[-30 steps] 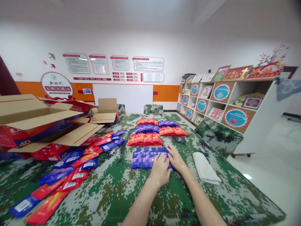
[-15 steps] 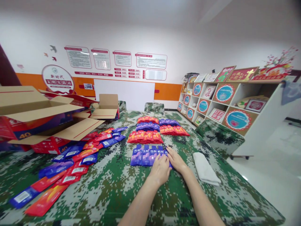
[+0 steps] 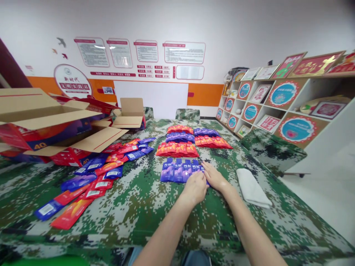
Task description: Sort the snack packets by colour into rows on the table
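Note:
A row of overlapping purple pouches [image 3: 167, 173] lies flat on the camouflage cloth in front of me. My left hand [image 3: 196, 186] rests on the right part of this row, its fingers stretched over the lower half of the pouches. Beside it, my right hand [image 3: 215, 176] lies along the row's right end, fingers extended over the top of the last pouch. That end pouch is mostly hidden under both hands. Just beyond are neat rows of red pouches [image 3: 177, 149] and purple pouches [image 3: 180, 137], with another red row [image 3: 213, 142] to the right.
Loose red and purple pouches [image 3: 95, 187] are heaped at left. Behind them stand open cardboard boxes [image 3: 44, 118] and a smaller open box [image 3: 129, 121]. A folded white cloth [image 3: 253, 188] lies right of my arms. A shelf unit [image 3: 266, 107] stands beyond the table [image 3: 133, 214].
The camera view has tilted down and shifted slightly left, showing the table's near edge. Both hands stay on the same purple row with little visible movement.

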Available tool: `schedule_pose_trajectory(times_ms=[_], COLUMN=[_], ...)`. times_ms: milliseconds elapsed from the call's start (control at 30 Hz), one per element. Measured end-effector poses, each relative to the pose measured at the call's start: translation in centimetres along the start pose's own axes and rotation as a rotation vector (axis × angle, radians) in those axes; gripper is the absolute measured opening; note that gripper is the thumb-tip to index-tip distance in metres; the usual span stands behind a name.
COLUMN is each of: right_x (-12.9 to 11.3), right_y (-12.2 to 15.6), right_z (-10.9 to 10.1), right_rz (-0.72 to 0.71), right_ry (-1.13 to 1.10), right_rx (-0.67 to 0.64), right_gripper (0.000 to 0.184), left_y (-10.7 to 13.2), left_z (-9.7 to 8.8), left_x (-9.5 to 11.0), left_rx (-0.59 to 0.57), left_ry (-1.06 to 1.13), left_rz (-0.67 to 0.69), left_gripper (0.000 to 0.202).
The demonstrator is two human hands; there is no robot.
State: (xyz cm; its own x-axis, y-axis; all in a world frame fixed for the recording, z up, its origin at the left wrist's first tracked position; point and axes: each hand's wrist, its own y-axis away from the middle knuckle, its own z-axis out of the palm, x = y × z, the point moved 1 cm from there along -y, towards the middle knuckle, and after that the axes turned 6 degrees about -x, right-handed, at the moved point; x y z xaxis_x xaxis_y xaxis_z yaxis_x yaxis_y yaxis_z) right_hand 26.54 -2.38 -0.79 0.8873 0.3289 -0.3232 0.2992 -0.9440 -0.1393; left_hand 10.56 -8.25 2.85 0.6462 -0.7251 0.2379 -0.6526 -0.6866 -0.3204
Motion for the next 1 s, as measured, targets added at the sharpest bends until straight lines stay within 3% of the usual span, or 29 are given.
schedule_pose_trajectory(times_ms=[267,467,600,700,800,900,1000], right_x=[-0.3,1.6,1.1,-2.3,-8.1,-15.0,-21.5], right_y=[0.3,-0.6,-1.9,-3.3,-5.8,-9.0,-12.5], right_z=[0.0,1.1,-0.6,-2.9,-4.3,-3.5,-0.8], right_rz=[-0.004,-0.031,-0.005,-0.026,-0.098,-0.198,-0.275], right_ry=[-0.006,0.007,0.003,0.002,-0.026,-0.088,-0.205], right_rx=[0.044,0.067,0.084,0.124,0.132,0.101,0.030], right_gripper=[0.049,0.054,0.051,0.051,0.051,0.049,0.048], left_y=[0.1,0.3,1.0,2.3,4.3,7.0,9.7], left_z=[-0.1,-0.2,-2.1,-5.7,-10.0,-13.5,-15.3], left_x=[0.2,0.1,-1.5,-4.2,-8.7,-14.2,-19.3], left_rx=[0.003,-0.025,0.003,0.077,0.108,0.101,0.039], left_ry=[-0.017,-0.064,-0.023,0.011,-0.016,-0.093,-0.181], left_rz=[-0.016,0.017,0.026,0.005,-0.122,-0.372,-0.557], left_gripper=[0.032,0.033,0.038,0.036,0.034,0.041,0.053])
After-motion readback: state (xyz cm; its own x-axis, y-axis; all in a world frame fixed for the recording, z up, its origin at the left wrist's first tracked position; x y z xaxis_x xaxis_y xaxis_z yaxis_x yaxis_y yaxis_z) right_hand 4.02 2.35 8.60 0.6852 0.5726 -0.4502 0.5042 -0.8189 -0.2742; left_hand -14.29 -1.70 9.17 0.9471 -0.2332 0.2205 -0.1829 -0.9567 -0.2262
